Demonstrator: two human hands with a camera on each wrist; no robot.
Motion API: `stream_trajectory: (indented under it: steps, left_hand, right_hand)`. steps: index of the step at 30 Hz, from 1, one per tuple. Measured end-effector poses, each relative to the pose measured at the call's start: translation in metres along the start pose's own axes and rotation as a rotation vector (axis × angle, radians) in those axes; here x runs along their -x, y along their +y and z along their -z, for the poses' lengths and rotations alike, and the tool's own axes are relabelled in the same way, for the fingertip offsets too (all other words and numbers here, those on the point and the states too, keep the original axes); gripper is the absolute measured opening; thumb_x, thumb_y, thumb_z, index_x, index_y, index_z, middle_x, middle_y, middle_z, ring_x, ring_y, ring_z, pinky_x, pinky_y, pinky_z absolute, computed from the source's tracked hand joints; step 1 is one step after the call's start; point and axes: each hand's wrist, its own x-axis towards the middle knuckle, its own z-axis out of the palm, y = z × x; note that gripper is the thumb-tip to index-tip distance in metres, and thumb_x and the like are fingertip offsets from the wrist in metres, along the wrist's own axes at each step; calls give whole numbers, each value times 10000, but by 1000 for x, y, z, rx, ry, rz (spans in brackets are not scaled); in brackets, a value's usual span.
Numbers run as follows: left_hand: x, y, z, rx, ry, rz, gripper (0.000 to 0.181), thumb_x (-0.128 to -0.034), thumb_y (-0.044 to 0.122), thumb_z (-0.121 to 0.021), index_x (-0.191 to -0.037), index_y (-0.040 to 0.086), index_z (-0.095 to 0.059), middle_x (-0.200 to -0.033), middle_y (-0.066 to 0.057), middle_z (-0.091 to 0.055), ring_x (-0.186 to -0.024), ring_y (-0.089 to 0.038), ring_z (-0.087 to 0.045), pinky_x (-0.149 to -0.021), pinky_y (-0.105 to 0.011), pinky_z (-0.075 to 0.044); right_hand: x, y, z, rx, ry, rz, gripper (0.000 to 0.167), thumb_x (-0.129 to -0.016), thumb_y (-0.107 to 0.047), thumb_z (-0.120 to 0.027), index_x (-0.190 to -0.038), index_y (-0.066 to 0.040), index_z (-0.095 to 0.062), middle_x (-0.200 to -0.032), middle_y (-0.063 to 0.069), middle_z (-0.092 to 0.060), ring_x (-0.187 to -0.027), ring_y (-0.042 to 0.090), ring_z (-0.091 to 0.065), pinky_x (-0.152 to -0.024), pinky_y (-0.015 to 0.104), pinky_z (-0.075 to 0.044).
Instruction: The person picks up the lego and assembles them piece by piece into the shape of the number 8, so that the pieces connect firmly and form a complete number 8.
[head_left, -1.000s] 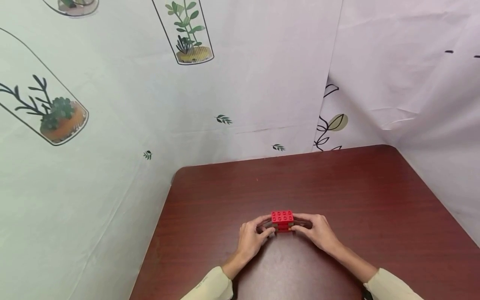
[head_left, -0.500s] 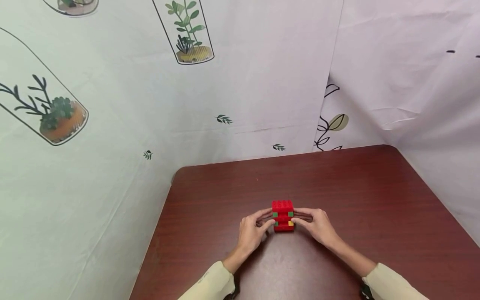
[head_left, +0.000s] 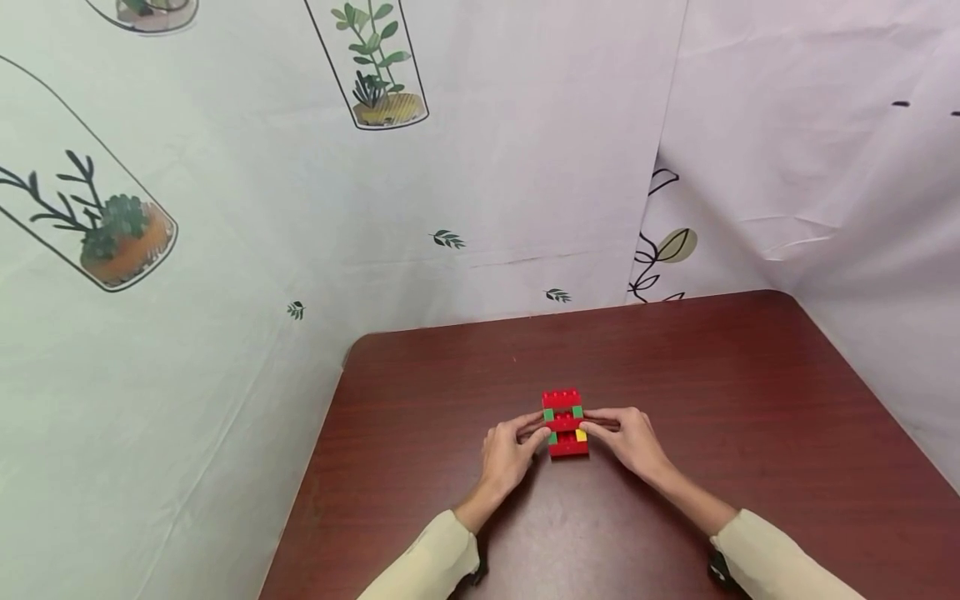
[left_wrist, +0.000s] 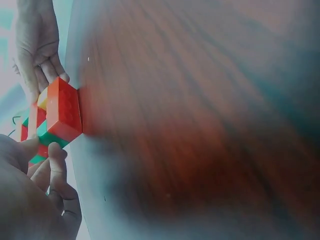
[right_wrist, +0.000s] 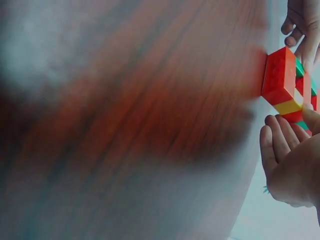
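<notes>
In the head view a toy brick stack [head_left: 566,424] sits between both hands, low in the middle of the table. Red bricks alternate with small green pieces, plus one yellow piece [head_left: 581,435] at the lower right. The stack tilts with its top away from me, and its stepped front shows. My left hand [head_left: 504,457] grips its left side between thumb and fingers. From the right side, my right hand [head_left: 636,446] holds it the same way. In the left wrist view the end red brick [left_wrist: 66,107] is nearest the table; whether it touches is unclear.
A dark red-brown wooden table [head_left: 697,367] with rounded far corners lies under the hands. White sheeting [head_left: 525,167] printed with plants hangs along its far and side edges. Pale sleeves [head_left: 431,558] cover the forearms.
Both hands have tipped the stack backward and shifted it slightly away from me. Its studded top has turned away, while the front with the green and yellow pieces has come into sight.
</notes>
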Motion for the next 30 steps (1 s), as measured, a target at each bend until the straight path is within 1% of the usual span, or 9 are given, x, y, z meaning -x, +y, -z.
stream_trajectory:
  steps: [3,5,8,11,14,17,21,26,30]
  left_hand:
    - [-3,0,-2,-16,11,15,330,-987,368,-781,-1280,217,-798,-1011,124,-803,-648,75,-642,-722,-273,-505]
    - [-5,0,-3,-28,22,25,318,-983,377,-784,-1265,231,-806,-968,143,-800,-640,81,-632,-745,-287,-501]
    - [-7,0,-5,-34,37,42,304,-977,385,-791,-1245,245,-816,-950,153,-799,-699,69,-666,-790,-330,-511]
    - [-9,0,-7,-34,54,53,293,-972,393,-796,-1227,249,-824,-986,135,-802,-840,21,-727,-840,-374,-528]
    - [-11,-1,-9,-29,69,56,295,-967,409,-800,-1211,246,-831,-1027,107,-804,-941,-27,-747,-865,-399,-546]
    - [-12,-2,-10,-18,75,50,292,-967,413,-799,-1205,247,-832,-1039,102,-803,-949,-29,-747,-871,-401,-552]
    - [-12,-5,-11,1,72,37,267,-975,359,-801,-1217,250,-826,-1042,119,-801,-920,-10,-737,-867,-401,-542]
    - [-11,-7,-11,14,66,39,267,-977,302,-805,-1240,255,-817,-1060,139,-795,-904,2,-726,-882,-412,-533]
    - [-12,-10,-12,25,75,28,263,-968,275,-815,-1229,248,-819,-1060,139,-796,-881,11,-722,-864,-405,-536]
  right_hand:
    - [-2,0,0,22,2,-3,265,-901,-221,-877,-1102,-52,-846,-1047,132,-799,-972,265,-782,-800,462,-616]
    - [-4,0,0,38,8,-4,262,-902,-226,-877,-1099,-56,-848,-1045,134,-799,-981,269,-777,-798,463,-612]
    - [-5,1,0,62,21,-6,259,-899,-232,-880,-1096,-66,-851,-1043,131,-800,-992,269,-771,-793,442,-604]
    - [-7,2,-1,71,35,-9,264,-892,-231,-888,-1099,-71,-851,-1044,126,-801,-972,251,-769,-771,389,-589]
    - [-8,4,-3,69,49,-11,280,-883,-228,-897,-1107,-67,-848,-1052,131,-799,-932,222,-766,-746,346,-579]
    - [-8,6,-6,56,59,-15,284,-886,-221,-894,-1115,-60,-844,-1060,138,-797,-934,228,-770,-767,385,-601]
    - [-8,7,-8,30,52,-28,297,-888,-199,-891,-1139,-51,-835,-1080,144,-794,-967,263,-779,-817,470,-611]
    - [-8,8,-9,-9,29,-47,322,-889,-146,-883,-1181,-30,-814,-1108,169,-785,-955,277,-786,-816,458,-615]
    - [-8,9,-9,-54,22,-64,344,-890,-102,-873,-1212,-9,-794,-1130,186,-778,-988,294,-782,-839,443,-611]
